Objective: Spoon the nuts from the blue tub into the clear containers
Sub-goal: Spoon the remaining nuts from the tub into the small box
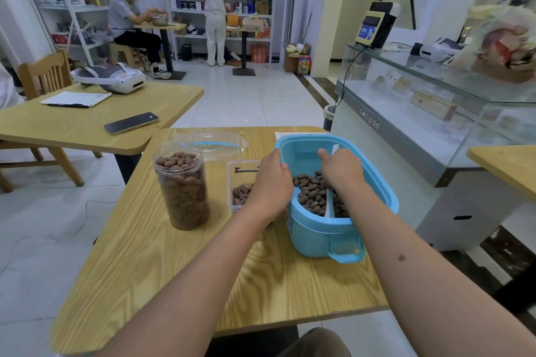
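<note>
A blue tub [324, 233] stands on the wooden table [179, 269] at the right, with brown nuts [311, 193] in its bottom. My left hand [272, 180] grips the tub's left rim. My right hand [340, 169] is down inside the tub, its fingers curled round a white scoop whose handle [335, 149] sticks up behind the thumb. A tall clear jar [182, 185], nearly full of nuts, stands to the left. Between jar and tub sits a low clear box [240, 174] partly filled with nuts, half hidden by my left wrist.
A clear lid with a blue strip [214, 143] lies behind the jar. A second table [72, 124] at the left carries a phone [132, 123], papers and a headset. A glass counter [429, 101] runs along the right. Two people are at the back by shelves.
</note>
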